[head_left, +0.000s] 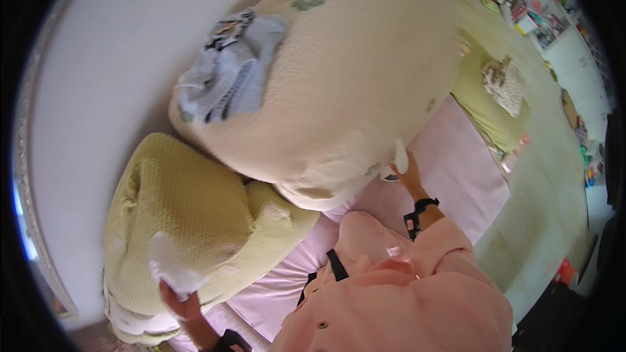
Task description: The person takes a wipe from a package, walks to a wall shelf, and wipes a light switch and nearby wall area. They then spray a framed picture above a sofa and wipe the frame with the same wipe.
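In my left hand [181, 303], at the lower left, is a thin white cloth or tissue [171, 266]. It stands up from my fingers in front of a green textured cover [176, 189]. Further right, my right hand [409, 173] grips a white object with a narrow upright part [400, 153]; its kind is unclear. A dark-edged round part shows just left of those fingers. That hand is beside the lower right edge of a large bulky form under a cream quilted cover [345, 78]. Pink padded fabric [450, 163] spreads beneath my right hand.
A crumpled pale blue garment [238, 68] lies on the cream cover, by the white wall [117, 45]. To the right, a patterned cloth [505, 85] rests on a green cushion [482, 91]. Beyond it are pale floor tiles [548, 202], white cabinets [577, 58] and cluttered shelves.
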Available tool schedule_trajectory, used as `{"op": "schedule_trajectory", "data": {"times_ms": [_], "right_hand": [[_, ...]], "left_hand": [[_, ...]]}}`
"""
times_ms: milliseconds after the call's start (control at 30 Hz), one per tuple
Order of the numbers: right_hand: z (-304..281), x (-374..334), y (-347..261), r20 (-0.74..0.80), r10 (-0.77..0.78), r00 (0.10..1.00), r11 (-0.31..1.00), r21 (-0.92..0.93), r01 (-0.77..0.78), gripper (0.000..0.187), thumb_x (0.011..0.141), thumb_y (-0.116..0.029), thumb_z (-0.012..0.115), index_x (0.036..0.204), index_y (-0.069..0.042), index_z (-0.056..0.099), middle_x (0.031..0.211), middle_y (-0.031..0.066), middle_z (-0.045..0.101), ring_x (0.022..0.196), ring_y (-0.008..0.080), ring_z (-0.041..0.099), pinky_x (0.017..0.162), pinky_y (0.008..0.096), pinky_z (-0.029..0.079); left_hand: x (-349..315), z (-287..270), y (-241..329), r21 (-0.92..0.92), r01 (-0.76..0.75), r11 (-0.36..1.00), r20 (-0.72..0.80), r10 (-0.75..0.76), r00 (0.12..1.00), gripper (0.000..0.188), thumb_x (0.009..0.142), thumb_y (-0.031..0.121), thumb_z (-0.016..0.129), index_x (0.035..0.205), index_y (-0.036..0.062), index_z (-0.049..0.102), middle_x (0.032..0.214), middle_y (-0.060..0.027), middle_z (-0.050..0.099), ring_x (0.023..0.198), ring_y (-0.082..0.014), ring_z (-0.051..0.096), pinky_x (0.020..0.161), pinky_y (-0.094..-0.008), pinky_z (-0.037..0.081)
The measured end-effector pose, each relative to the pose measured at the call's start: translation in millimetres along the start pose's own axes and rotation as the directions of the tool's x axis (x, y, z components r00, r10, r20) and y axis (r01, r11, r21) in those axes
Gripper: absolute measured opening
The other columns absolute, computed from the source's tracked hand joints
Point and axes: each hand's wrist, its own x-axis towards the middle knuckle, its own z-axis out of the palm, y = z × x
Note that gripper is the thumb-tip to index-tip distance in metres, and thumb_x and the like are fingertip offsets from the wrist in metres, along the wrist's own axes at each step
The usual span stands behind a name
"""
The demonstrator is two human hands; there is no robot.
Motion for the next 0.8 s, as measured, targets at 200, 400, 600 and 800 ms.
{"op": "schedule_trajectory", "data": {"times_ms": [200, 400, 600, 800], "right_hand": [[2.3, 5.0, 19.3, 0.04, 0.027, 0.999, 1.0, 0.01, -0.027, 0.077, 0.061, -0.016, 0.079, 0.124, 0.001, 0.037, 0.115, 0.0185, 0.045, 0.105, 0.0333, 0.045, 0.089, 0.0399, 0.038], [-3.5, -4.3, 27.2, 0.046, 0.322, 0.945, 0.922, -0.24, -0.303, 0.096, 0.057, -0.018, 0.08, 0.129, 0.01, 0.025, 0.123, 0.0248, 0.04, 0.117, 0.0391, 0.037, 0.099, 0.0423, 0.032], [-65.1, -2.3, -36.4, 0.486, 0.633, 0.602, 0.771, -0.47, -0.43, 0.069, 0.06, -0.025, 0.078, 0.111, 0.011, 0.049, 0.103, 0.0227, 0.056, 0.092, 0.0292, 0.056, 0.083, 0.0342, 0.045], [-110.1, -14.7, -265.7, 0.794, -0.075, 0.604, 0.957, 0.228, -0.181, 0.039, 0.074, -0.004, 0.066, 0.112, 0.001, 0.055, 0.1, 0.0089, 0.06, 0.087, 0.017, 0.06, 0.078, 0.0289, 0.048]], "left_hand": [[33.0, 48.0, -35.3, 0.084, 0.131, 0.988, -0.189, -0.113, 0.975, 0.036, 0.086, 0.013, 0.054, 0.119, 0.0031, 0.046, 0.114, -0.0116, 0.056, 0.104, -0.025, 0.055, 0.085, -0.0436, 0.048], [49.7, 76.2, -37.1, 0.071, 0.167, 0.983, -0.167, -0.154, 0.974, 0.035, 0.087, 0.009, 0.049, 0.12, -0.0016, 0.043, 0.11, -0.0133, 0.056, 0.1, -0.0239, 0.056, 0.084, -0.0396, 0.048], [49.9, 82.1, -26.0, 0.094, 0.142, 0.985, -0.101, -0.133, 0.986, 0.039, 0.087, 0.008, 0.048, 0.122, -0.0056, 0.039, 0.115, -0.0143, 0.053, 0.105, -0.0241, 0.052, 0.092, -0.0382, 0.041], [45.6, 101.9, -22.9, 0.222, 0.066, 0.973, -0.03, -0.061, 0.998, 0.037, 0.087, 0.005, 0.046, 0.121, -0.006, 0.041, 0.115, -0.0135, 0.052, 0.106, -0.022, 0.052, 0.093, -0.0365, 0.04]]}}
